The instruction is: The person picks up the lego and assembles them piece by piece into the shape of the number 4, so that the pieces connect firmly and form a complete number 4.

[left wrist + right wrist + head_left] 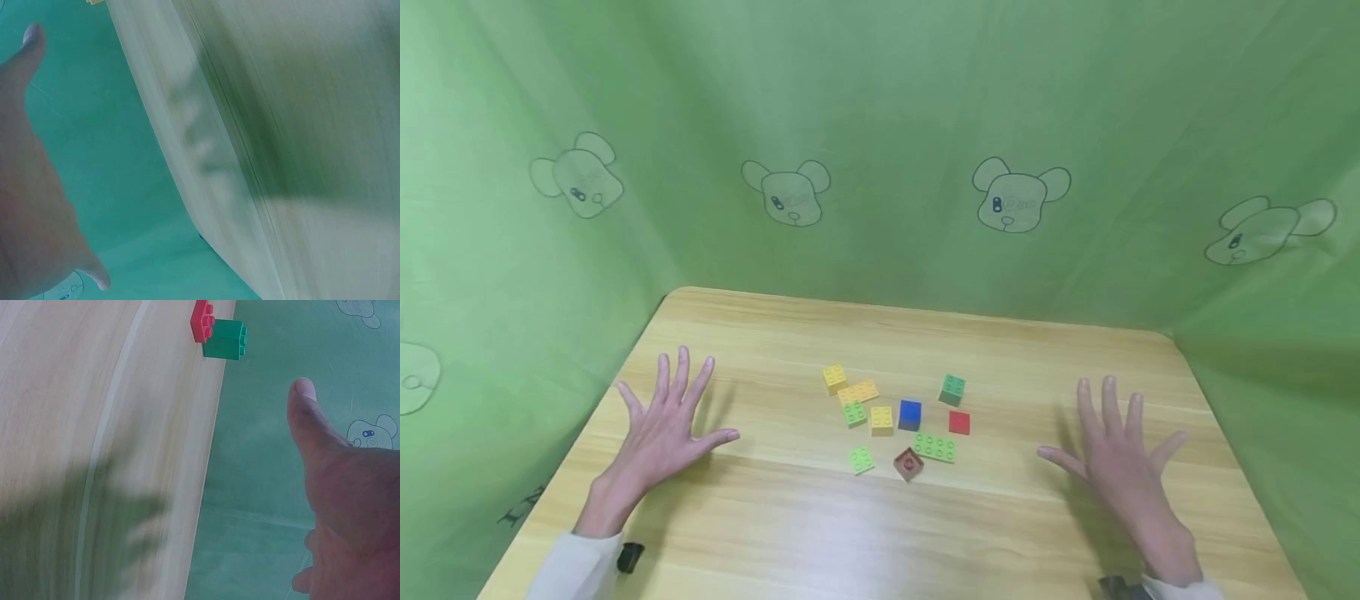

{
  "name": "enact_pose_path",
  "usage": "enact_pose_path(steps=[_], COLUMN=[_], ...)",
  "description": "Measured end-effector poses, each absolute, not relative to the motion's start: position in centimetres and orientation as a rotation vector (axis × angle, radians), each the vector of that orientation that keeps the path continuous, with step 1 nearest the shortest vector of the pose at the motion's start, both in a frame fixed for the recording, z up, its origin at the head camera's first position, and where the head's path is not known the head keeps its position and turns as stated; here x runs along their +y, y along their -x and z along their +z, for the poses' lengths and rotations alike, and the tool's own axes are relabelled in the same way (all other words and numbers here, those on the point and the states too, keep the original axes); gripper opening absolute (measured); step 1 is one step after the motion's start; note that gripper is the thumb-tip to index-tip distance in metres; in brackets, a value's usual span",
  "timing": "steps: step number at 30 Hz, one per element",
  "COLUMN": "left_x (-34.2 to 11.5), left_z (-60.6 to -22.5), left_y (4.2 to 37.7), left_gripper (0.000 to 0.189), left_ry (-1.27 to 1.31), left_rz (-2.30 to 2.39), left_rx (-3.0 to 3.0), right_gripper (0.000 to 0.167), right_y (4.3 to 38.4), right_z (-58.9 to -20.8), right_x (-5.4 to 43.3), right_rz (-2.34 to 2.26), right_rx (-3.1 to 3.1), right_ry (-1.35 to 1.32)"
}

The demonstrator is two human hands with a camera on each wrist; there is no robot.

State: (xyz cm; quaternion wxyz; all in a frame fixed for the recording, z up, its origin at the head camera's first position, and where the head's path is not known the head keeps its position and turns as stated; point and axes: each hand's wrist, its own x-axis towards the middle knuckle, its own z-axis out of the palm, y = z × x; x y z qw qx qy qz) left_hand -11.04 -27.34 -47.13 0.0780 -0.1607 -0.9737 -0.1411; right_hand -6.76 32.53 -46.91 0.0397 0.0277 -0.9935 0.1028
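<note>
reading from the left, the left hand (662, 433) is held over the table (760, 517) with fingers and thumb spread; its grip is released and it carries nothing; inward from it, well apart, lie the loose bricks, grouped near the middle of the table; the rear yellow brick (834, 379) sits just beside the orange plate (859, 390), and the lime piece (853, 414) meets or overlaps that plate, which of the two cannot be told; nearer the person lies the small lime plate (861, 460); next come the front yellow brick (882, 421), the brown piece (908, 464) with its hollow side up, the blue brick (910, 415), the long lime plate (935, 447), the green brick (952, 389) and the red piece (959, 422); at far right the right hand (1123, 467) is likewise spread, released and holding nothing; the step in hand appears to be a ready position, with assembly not yet begun; the next move probably calls for bringing one hand inward and pinching a single brick by opposite sides, clear of its neighbours.
</note>
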Motion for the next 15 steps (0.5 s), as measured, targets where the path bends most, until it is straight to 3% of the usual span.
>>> enact_pose_path(steps=[10, 15], left_x=[-26.8, -26.2], left_z=[-47.5, -47.7], left_y=[10.9, 10.7], left_gripper=[0.107, 0.103], left_ry=[0.509, 0.528], left_rz=[-0.478, -0.560], left_rx=[-2.936, -2.972], right_gripper=[0.114, 0.102], right_y=[6.9, 6.8], right_z=[-47.1, -47.4], right_x=[32.3, 31.5], right_rz=[0.362, 0.525], right_rx=[-3.011, -2.970], right_ry=[-0.123, -0.187])
